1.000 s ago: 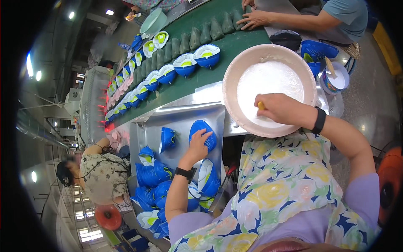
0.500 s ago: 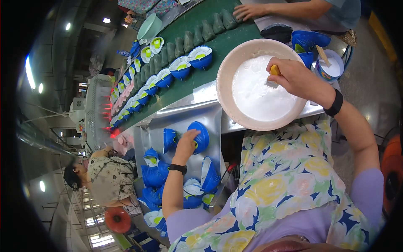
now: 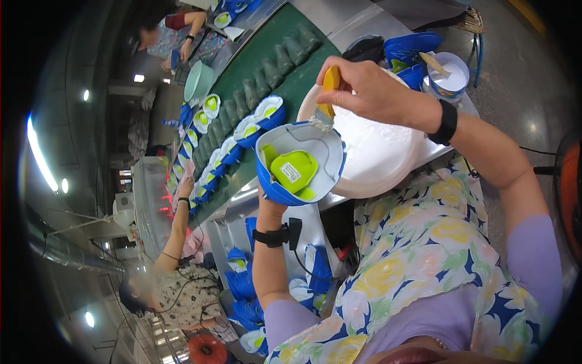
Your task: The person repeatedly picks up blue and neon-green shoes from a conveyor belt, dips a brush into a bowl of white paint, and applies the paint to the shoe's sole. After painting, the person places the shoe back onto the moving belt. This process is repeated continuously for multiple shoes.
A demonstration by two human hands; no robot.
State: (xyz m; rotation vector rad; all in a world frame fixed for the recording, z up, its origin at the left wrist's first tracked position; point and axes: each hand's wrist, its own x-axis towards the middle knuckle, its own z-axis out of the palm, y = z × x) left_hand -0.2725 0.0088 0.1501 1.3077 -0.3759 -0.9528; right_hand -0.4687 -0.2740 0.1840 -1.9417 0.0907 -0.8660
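My left hand (image 3: 271,205) holds up a blue and white shoe upper (image 3: 299,162) with a bright green insole, its opening turned toward me. My right hand (image 3: 368,91) grips a yellow-handled brush (image 3: 328,94), whose bristles touch the white rim of the shoe upper. Just behind the shoe sits a large pale pink basin (image 3: 381,151) filled with white glue.
A green conveyor belt (image 3: 301,85) carries a row of blue shoe uppers (image 3: 239,136) and dark lasts. More blue uppers (image 3: 245,285) lie in a metal bin below. A person (image 3: 176,285) works at lower left, another (image 3: 173,33) at the top. A small white tub (image 3: 449,76) stands at right.
My left hand has lifted a blue shoe upper from the bin up in front of the basin. My right hand has brought the brush from the glue to the shoe's rim.
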